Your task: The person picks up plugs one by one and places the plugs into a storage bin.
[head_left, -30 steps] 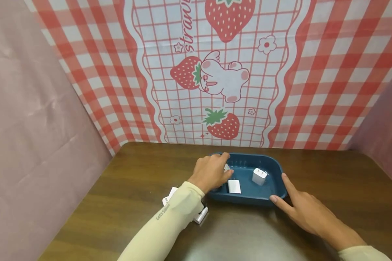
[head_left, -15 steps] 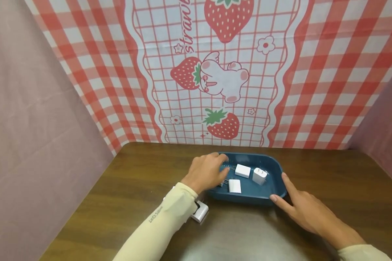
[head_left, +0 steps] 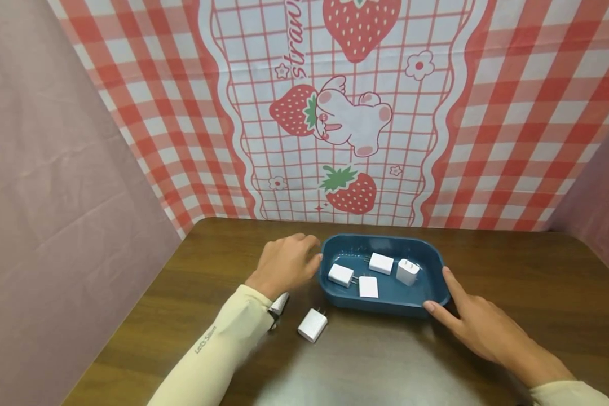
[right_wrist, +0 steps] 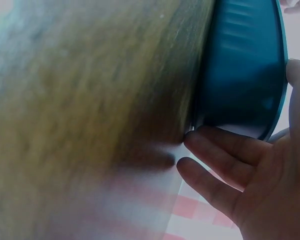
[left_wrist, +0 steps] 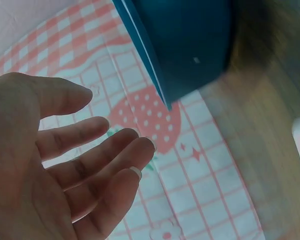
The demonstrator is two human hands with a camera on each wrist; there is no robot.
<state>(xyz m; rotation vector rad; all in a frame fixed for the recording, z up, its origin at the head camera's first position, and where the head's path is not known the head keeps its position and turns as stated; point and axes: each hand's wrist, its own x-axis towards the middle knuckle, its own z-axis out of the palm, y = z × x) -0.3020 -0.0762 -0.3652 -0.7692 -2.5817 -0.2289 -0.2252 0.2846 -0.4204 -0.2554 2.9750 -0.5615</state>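
My left hand (head_left: 288, 264) hovers just left of the blue plastic tray (head_left: 380, 308), holding nothing. Loosely bent, spread fingers show in the left wrist view, with the tray's outer wall (left_wrist: 190, 55) beyond them. Against the tray's right end rests my right hand (head_left: 479, 324), thumb and forefinger spread apart. In the right wrist view, the right hand's straight fingers (right_wrist: 220, 160) lie along the tray's outer side and its thumb is by the rim. Several white plug chargers lie in the tray, including one at the left end (head_left: 341, 275) and one standing prongs up (head_left: 407, 272).
On the brown table, a white charger (head_left: 312, 325) lies in front of the tray's left end. Another white charger (head_left: 280, 303) is partly hidden by the left wrist. A strawberry-print cloth (head_left: 355, 135) hangs behind the table.
My left hand has left the tray and moved left, uncovering a charger at the tray's left end. The charger in front of the tray is now fully visible. The right hand stays at the tray.
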